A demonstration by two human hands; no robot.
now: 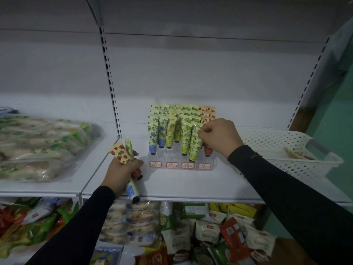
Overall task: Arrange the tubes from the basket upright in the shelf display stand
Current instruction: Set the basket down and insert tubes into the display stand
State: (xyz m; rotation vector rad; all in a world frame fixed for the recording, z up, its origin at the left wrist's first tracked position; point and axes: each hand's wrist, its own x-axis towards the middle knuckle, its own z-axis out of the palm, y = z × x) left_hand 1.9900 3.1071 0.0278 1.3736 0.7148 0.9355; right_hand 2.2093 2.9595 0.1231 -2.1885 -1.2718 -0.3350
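A clear tiered display stand (182, 165) sits mid-shelf, filled with several upright tubes in blue, yellow, green and red prints. My right hand (219, 137) pinches the top of a green tube (195, 145) standing at the stand's front right. My left hand (122, 170) rests on the shelf to the left of the stand and grips two tubes, a red-print tube (122, 153) and a yellow-green tube (131, 190) with a black cap. The white perforated basket (282, 150) stands to the right, with one tube (295, 154) lying in it.
Bagged goods (42, 146) lie on the left shelf section. The shelf's front edge (191, 198) runs below my hands, with packed snacks (210, 230) on the shelf underneath. A slotted upright (112, 92) divides the back panel.
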